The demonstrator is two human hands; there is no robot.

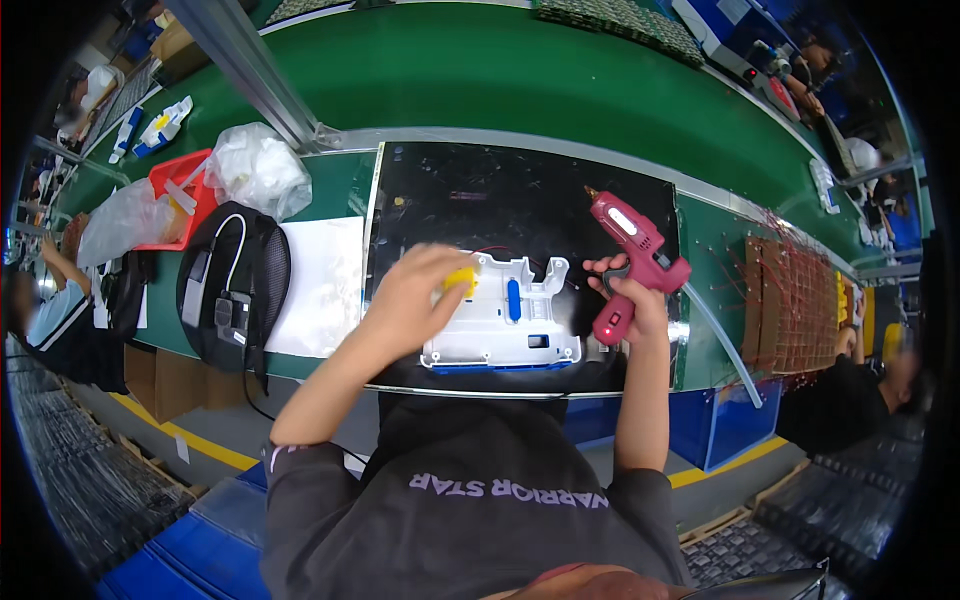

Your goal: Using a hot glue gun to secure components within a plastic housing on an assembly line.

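On a black work mat (470, 200) lies a white plastic housing (485, 330) with a blue lower edge and a blue insert (514, 299) near its middle. My left hand (412, 300) is over the housing's left side, fingers closed on a small yellow part (460, 279); the hand is slightly blurred, and whether the part touches the housing I cannot tell. To the right of the housing, my right hand (637, 300) grips a dark pink glue gun (636, 238) by its handle. Its nozzle points up and away, and a pale glue stick (722, 345) sticks out of its back.
Left of the mat are a white sheet (320, 290), a black mesh bag (270, 275) with a cabled device, a plastic bag (258, 172) and a red bin (185, 225). Brown boards (790, 305) with red wires stand at right. A metal post (245, 70) rises behind. Other people sit at both sides.
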